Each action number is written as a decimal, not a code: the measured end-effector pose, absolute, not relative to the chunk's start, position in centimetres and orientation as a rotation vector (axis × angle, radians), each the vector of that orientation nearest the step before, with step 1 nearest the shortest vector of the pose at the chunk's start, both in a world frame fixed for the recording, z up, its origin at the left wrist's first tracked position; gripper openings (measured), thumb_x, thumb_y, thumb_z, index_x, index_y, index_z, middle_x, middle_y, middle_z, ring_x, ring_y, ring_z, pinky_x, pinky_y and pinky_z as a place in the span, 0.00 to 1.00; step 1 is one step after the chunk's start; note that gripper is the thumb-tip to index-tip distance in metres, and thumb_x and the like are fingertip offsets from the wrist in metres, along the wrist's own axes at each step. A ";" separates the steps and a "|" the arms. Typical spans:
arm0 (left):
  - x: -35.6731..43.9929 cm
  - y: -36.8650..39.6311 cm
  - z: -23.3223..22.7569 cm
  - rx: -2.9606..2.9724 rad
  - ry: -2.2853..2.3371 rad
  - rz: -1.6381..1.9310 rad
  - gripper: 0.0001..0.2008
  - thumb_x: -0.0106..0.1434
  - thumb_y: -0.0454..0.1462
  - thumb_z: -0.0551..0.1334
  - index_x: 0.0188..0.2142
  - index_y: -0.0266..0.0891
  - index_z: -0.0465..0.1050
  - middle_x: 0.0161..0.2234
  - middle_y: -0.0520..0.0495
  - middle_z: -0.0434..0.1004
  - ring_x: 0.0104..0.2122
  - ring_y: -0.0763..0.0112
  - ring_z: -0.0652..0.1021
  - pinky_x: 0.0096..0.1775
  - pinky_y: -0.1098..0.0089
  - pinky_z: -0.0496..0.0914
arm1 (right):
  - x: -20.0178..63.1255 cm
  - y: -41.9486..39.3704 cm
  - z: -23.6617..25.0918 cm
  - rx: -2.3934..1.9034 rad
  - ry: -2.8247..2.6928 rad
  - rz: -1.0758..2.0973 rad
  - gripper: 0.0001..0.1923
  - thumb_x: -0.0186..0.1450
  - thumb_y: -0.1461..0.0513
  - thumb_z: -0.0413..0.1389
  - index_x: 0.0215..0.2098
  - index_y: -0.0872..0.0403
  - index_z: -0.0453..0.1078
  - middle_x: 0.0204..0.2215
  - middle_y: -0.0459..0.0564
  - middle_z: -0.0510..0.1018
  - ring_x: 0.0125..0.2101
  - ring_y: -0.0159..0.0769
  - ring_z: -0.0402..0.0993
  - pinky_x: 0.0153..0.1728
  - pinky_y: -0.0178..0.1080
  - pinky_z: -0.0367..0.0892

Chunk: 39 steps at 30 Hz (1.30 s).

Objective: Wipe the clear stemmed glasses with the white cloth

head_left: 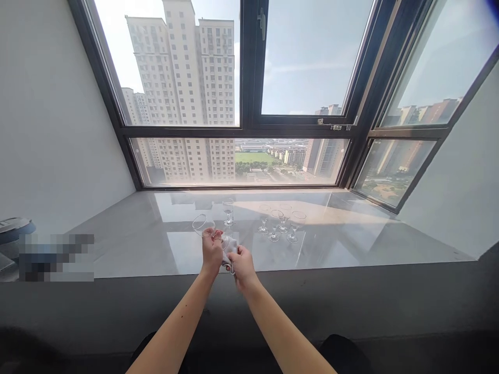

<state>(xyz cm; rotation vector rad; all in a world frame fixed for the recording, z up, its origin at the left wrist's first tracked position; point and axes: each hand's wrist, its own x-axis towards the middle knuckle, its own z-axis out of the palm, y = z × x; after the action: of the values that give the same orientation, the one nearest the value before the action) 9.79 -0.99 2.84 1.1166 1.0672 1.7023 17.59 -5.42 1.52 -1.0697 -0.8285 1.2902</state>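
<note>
My left hand (pixel 212 252) is closed around a stemmed glass (pixel 202 224), which lies tilted with its bowl pointing to the far left. In my right hand (pixel 243 264) is a crumpled light grey cloth (pixel 230 253), pressed against the foot end of that glass. Both hands are close together over the front edge of the sill. Just beyond them stands another stemmed glass (pixel 228 212), upright. Several more upright glasses (pixel 275 223) are grouped to the right of my hands. The fingertips around the stem are partly hidden by the cloth.
The glossy grey window sill (pixel 331 244) reflects the light and ends in a front edge before me. Dark-framed windows (pixel 249 130) rise behind it, with white walls on both sides. At the far left sits a bluish-grey object (pixel 17 228), partly blurred out.
</note>
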 end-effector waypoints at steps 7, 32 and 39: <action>9.1 -1.1 2.7 1.357 1.090 1.649 0.10 0.63 0.43 0.55 0.39 0.41 0.58 0.34 0.49 0.73 0.32 0.72 0.74 0.37 0.69 0.68 | 18.3 -4.6 2.5 -1.078 -0.680 1.340 0.04 0.54 0.61 0.55 0.28 0.52 0.64 0.25 0.47 0.71 0.21 0.29 0.66 0.20 0.33 0.67; 9.9 -1.8 1.0 2.258 1.387 1.446 0.23 0.58 0.42 0.60 0.53 0.42 0.63 0.51 0.38 0.68 0.52 0.55 0.68 0.53 0.54 0.62 | 22.5 -6.0 6.3 -1.133 -1.443 0.354 0.33 0.59 0.57 0.57 0.60 0.50 0.53 0.46 0.53 0.71 0.41 0.38 0.69 0.34 0.37 0.67; 7.8 -0.5 -0.4 2.339 1.742 1.011 0.30 0.62 0.55 0.52 0.58 0.45 0.63 0.64 0.38 0.53 0.63 0.45 0.54 0.59 0.43 0.46 | 31.3 -8.2 6.3 -1.324 -1.175 0.196 0.33 0.57 0.51 0.58 0.57 0.50 0.54 0.42 0.52 0.74 0.38 0.40 0.71 0.31 0.38 0.66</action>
<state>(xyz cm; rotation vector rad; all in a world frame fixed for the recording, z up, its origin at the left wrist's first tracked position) 7.81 -0.51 -0.38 2.3395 1.7420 1.0107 31.30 -8.22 6.34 -1.3244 -1.1750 0.1957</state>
